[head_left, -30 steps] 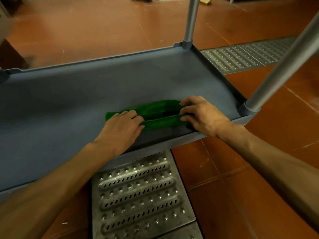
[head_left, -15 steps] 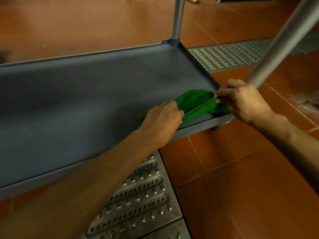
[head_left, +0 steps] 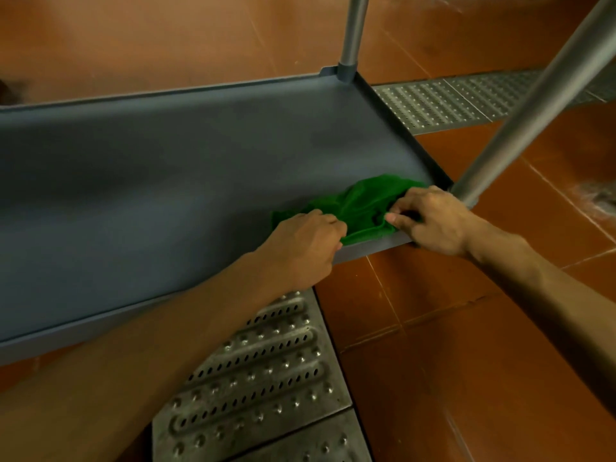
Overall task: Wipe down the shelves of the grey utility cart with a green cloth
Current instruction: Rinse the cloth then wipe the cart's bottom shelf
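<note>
Where the crumpled green terry cloth lay, bunched into folds rather than spread flat, it occupied the near right corner of the flat grey plastic cart shelf, against the raised near lip and just short of the right-hand lip. The left hand gripped its left end with fingers curled, knuckles up. The right hand pinched its right end between thumb and fingertips, beside the near-right grey metal post. Both hands thus held the cloth.

In my judgement the cloth was being gathered or refolded at the shelf's end, not pressed to the surface. The shelf showed no visible dirt, streak or wet sheen, so how much of it was wiped could not be established. Any other shelves were out of view and must be counted as outstanding.

A second metal post stood at the far right corner. Beneath lay red-brown floor tiles and perforated steel drain grates.
</note>
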`<action>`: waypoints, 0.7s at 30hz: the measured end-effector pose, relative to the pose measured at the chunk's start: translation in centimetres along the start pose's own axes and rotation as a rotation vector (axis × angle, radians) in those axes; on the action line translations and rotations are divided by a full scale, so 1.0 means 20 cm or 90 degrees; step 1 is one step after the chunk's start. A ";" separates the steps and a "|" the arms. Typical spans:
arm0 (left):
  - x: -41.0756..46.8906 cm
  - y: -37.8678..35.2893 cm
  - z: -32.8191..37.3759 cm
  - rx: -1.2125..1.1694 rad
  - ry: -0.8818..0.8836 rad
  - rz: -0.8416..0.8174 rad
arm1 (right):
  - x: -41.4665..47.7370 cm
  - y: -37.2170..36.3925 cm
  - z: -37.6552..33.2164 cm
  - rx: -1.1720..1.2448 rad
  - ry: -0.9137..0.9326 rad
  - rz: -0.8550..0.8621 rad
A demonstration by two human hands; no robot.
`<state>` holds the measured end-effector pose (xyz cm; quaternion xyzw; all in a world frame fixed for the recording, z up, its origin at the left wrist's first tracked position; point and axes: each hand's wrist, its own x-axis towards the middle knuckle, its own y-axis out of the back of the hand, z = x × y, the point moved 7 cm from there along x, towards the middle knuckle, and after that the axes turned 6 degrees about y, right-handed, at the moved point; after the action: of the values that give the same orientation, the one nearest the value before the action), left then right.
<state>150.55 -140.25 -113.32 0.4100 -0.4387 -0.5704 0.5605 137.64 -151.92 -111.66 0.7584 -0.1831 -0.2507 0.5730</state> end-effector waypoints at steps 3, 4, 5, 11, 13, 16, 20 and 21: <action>-0.05 0.02 -0.04 0.007 0.006 -0.010 | 0.02 -0.01 -0.05 -0.006 -0.001 -0.007; -0.06 0.03 -0.05 0.010 0.010 -0.013 | 0.03 -0.02 -0.07 -0.010 0.000 -0.012; -0.08 0.04 -0.07 0.014 0.014 -0.014 | 0.04 -0.02 -0.09 -0.015 0.005 -0.018; -0.21 0.05 -0.15 0.029 0.027 -0.012 | 0.08 -0.06 -0.22 -0.030 0.041 -0.013; -0.25 0.06 -0.18 0.025 0.037 -0.013 | 0.10 -0.08 -0.26 -0.026 0.057 -0.005; -0.30 0.07 -0.21 0.025 0.057 -0.011 | 0.10 -0.10 -0.31 -0.025 0.077 0.013; -0.36 0.09 -0.23 0.023 0.069 -0.012 | 0.11 -0.11 -0.37 -0.007 0.089 0.035; -0.38 0.10 -0.24 0.020 0.075 -0.011 | 0.11 -0.12 -0.39 -0.002 0.096 0.036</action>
<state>155.90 -132.88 -112.97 0.4553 -0.4102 -0.5431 0.5741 144.08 -146.50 -112.57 0.7686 -0.1601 -0.1773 0.5934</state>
